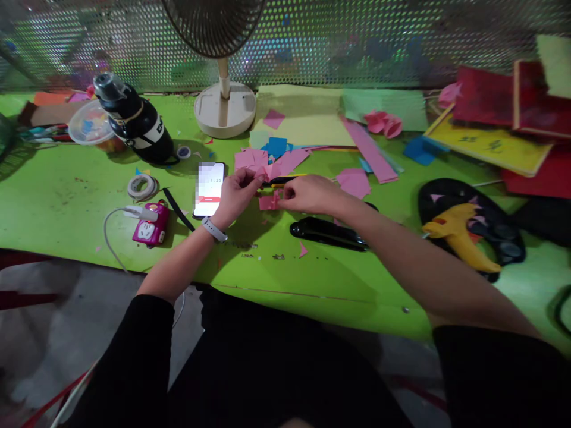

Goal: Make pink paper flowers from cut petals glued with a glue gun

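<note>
A small pink paper piece point(269, 202) is pinched between the left hand point(236, 193) and the right hand point(307, 195), lying flat, nearer the right.

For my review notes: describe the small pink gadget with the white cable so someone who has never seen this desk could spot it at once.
Start at the green table and find the lit phone just left of the left hand. Left of the phone, near the table's front edge, lies the pink gadget. Unlike the flat pink paper squares nearby, it is glossy and chunky, with a white cable plugged in.
</note>
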A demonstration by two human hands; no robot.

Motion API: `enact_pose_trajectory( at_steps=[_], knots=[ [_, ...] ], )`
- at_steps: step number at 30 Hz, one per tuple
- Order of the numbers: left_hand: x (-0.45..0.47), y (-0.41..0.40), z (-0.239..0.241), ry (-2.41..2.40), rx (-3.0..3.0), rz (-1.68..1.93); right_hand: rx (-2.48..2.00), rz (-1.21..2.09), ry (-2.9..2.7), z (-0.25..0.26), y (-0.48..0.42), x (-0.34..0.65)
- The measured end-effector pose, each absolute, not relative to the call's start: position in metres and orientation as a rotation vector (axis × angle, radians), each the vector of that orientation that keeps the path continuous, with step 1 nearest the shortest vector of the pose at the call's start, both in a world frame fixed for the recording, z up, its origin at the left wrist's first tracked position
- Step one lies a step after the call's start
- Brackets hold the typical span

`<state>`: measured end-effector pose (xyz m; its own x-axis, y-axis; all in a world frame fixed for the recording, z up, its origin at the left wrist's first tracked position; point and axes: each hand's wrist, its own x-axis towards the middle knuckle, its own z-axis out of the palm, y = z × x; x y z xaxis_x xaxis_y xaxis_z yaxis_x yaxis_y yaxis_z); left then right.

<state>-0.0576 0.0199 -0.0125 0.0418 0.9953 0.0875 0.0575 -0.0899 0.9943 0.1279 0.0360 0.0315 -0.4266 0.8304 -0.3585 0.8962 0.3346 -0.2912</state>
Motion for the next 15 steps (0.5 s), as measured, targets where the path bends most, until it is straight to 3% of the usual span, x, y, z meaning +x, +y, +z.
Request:
enact_pose_trajectory(
  at_steps=[6, 15],
  knots=[
    [-0.058, 0.019, -0.012, 1.190, 1.349, 1.194, 1.518, -0.645, 2.379, 0.023, 0.045, 0.103],
    [-0.060, 0.019, -0.017, 1.162, 1.424, 1.101, 1.662, -1.033, 2.353, 0.029, 0.034, 0.152]
  ],
)
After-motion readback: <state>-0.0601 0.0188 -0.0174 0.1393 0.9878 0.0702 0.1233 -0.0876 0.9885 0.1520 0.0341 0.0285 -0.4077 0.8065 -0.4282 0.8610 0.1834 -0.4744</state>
